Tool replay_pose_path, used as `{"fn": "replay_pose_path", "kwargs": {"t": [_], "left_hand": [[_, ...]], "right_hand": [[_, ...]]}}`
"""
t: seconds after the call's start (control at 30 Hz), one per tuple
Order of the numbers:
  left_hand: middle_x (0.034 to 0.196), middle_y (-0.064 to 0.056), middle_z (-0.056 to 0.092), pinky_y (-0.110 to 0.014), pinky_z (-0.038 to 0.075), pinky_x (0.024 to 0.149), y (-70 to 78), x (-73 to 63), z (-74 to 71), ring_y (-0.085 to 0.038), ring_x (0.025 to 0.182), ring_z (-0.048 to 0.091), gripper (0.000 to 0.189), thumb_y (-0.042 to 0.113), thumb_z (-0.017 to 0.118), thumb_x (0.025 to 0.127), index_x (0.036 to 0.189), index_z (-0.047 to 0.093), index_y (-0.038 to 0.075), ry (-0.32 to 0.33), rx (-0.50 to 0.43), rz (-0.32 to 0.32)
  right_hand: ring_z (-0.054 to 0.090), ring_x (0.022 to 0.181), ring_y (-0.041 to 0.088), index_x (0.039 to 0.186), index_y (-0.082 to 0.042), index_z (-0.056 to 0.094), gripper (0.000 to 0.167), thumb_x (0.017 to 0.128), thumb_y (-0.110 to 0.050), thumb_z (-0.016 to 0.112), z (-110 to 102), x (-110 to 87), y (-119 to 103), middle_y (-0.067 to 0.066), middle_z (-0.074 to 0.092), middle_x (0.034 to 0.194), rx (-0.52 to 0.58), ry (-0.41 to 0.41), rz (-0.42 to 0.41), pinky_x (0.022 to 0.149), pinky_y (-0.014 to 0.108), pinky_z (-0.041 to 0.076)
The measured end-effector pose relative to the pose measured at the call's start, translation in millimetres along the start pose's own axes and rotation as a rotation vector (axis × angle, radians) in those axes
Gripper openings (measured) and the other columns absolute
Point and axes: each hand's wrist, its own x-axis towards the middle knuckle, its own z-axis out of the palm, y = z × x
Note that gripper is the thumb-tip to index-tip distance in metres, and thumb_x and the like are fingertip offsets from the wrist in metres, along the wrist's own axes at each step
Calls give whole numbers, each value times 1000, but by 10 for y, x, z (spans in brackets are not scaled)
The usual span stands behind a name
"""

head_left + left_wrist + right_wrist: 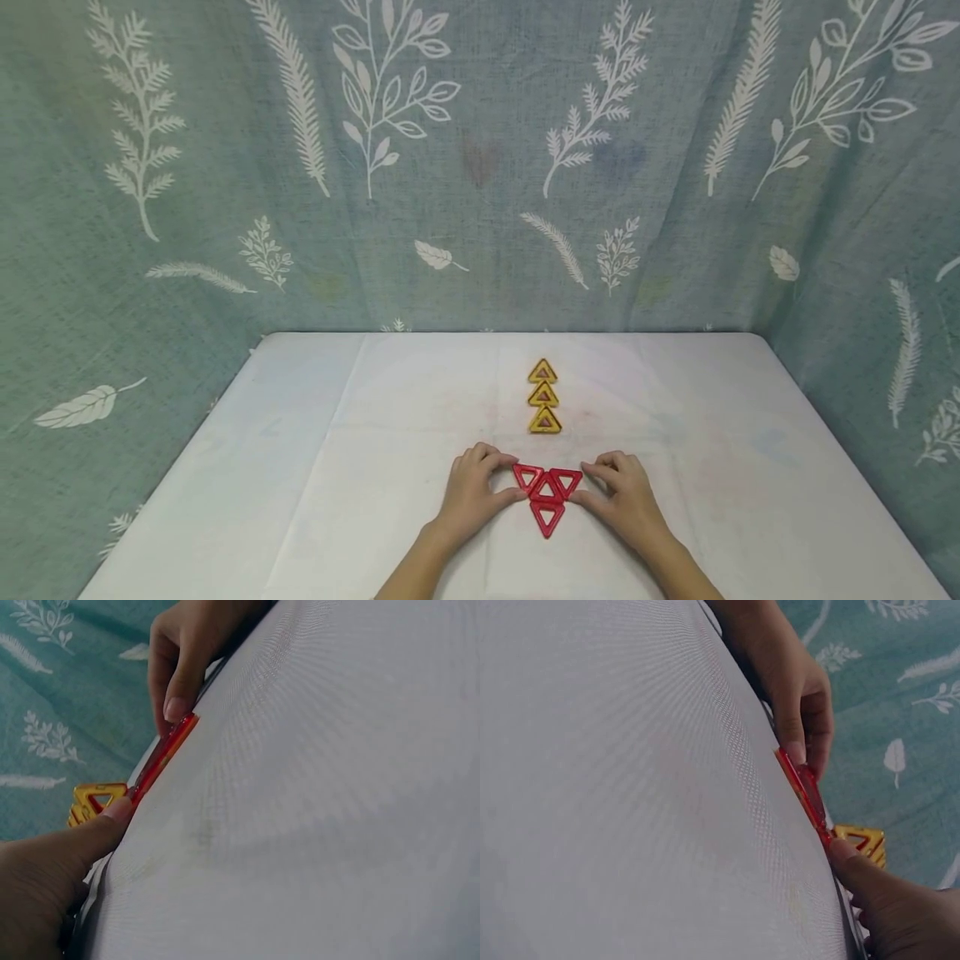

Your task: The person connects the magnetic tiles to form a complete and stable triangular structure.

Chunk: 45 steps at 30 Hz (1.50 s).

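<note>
Four red triangular tiles with open centres lie edge to edge in the head view: a left tile [527, 467], a right tile [566, 472], a middle one [547, 499] and a bottom one [538, 521] pointing toward me. My left hand [472, 487] pinches the left tile by its outer side between thumb and forefinger. On the opposite side, my right hand [621, 487] holds the right tile the same way. Both wrist views show the red tiles [161, 761] edge-on, low over the white surface, with a thumb at each end.
Beyond the red tiles, several yellow triangular tiles [545, 430] stand in a straight column, points away from me. White cloth covers the table [375, 467]. A green leaf-patterned curtain [480, 183] rises at the back and both sides.
</note>
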Motion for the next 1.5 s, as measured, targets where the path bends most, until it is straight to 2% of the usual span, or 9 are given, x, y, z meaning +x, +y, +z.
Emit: {"fn": "replay_pose_path", "kwargs": {"t": [0.23,0.4,0.53,0.6,0.73,0.87,1.17,1.27,1.5], "left_hand": [[94,11,52,-33,36,81,47,0,8,-8,88,47,44,43,80,68,104,68,23,5,-20,-37],[95,11,56,-36,38,84,48,-6,13,-9,90,50,43,41,80,68,105,67,22,19,-20,-16],[98,11,63,-38,38,87,43,-6,16,-9,92,54,43,37,81,69,106,66,21,36,-38,11],[96,11,65,-37,37,86,48,-6,13,-8,90,55,43,34,82,69,106,66,21,39,-69,5],[88,12,67,-33,36,83,70,-1,-5,-4,83,55,43,29,82,69,108,67,20,14,-181,-46],[86,11,67,-32,35,82,86,8,-19,-2,81,55,44,26,81,71,111,67,17,-16,-264,-63],[84,11,70,-33,38,82,82,16,-22,-3,81,58,38,22,81,71,107,70,15,-17,-269,-32],[84,11,70,-33,39,82,81,17,-22,-3,81,59,37,22,81,71,106,71,15,-20,-271,-29],[86,11,71,-33,39,83,85,16,-33,-3,83,59,35,24,80,74,107,72,16,-49,-267,-10]], "right_hand": [[40,79,6,91,-10,77,45,55,-33,88,-2,-4,-45,-6,54,85,-46,-9,36,66,27,37],[40,78,7,90,-10,77,45,54,-34,88,20,-7,-68,-5,56,85,-67,20,22,66,28,35],[44,79,9,90,-11,76,44,54,-33,89,32,0,-80,-3,58,87,-64,10,61,68,31,36],[46,81,11,90,-12,75,43,55,-33,88,33,4,-84,-3,59,87,-52,-2,90,70,33,38],[49,83,11,91,-14,74,42,55,-31,89,31,12,-89,-5,61,87,-3,-26,137,73,34,39],[51,83,8,92,-15,73,41,56,-25,89,22,19,-88,-9,67,86,83,-30,178,75,32,41],[55,80,5,95,-15,73,36,62,-9,85,12,24,-170,-12,67,85,300,-34,314,71,23,49],[56,79,5,97,-14,73,36,64,-8,84,15,29,-201,-11,68,83,331,-43,341,70,22,50],[57,76,3,99,-12,73,34,67,-8,83,22,27,-226,-11,68,79,345,-47,348,68,21,50]]}}
